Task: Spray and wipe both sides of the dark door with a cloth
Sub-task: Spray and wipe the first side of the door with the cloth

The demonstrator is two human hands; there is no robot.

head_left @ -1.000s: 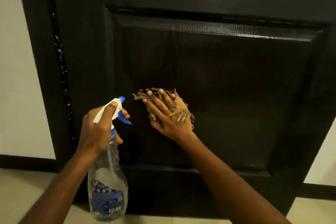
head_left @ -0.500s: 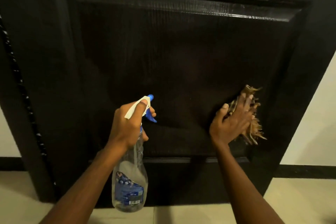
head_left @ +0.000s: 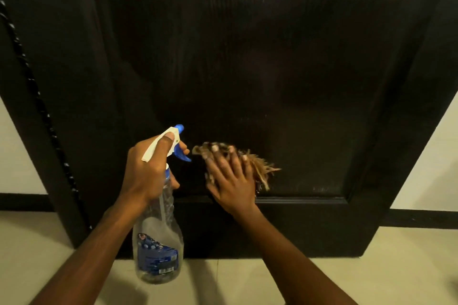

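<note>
**Inspector:** Largest item first. How does the dark door stand?

**Assessor:** The dark door (head_left: 272, 57) is upright and fills the view, its foot meeting the pale floor (head_left: 371, 280). Its recessed panel (head_left: 297, 106) takes up most of the face shown. Only this one side is in view.

**Inspector:** The spray bottle?

**Assessor:** The spray bottle (head_left: 158, 250) hangs off the door, long axis vertical, in front of the panel's lower left corner. The left hand (head_left: 148, 173) is wrapped round its neck, with the thumb lying along the top of the head. The nozzle (head_left: 179, 129) faces the door.

**Inspector:** And the wiping hand?

**Assessor:** The right hand (head_left: 231, 186) lies flat on the panel, just right of the nozzle and just above the panel's bottom edge. Its fingers (head_left: 224, 163) are straight and spread apart. They press the cloth (head_left: 262, 171) to the wood and are not curled round it. Blur softens the fingertips.

**Inspector:** The cloth itself?

**Assessor:** It is tan and frayed, and mostly covered by the hand. Its fringe sticks out toward the panel's right edge.

**Inspector:** What does the next stroke turn on?

**Assessor:** Direction, in my judgement. The cloth sits at the panel's lower left, so the bulk of the panel lies to its right and above it. The right hand is the nearer to that area, and the left is occupied with the bottle.
</note>
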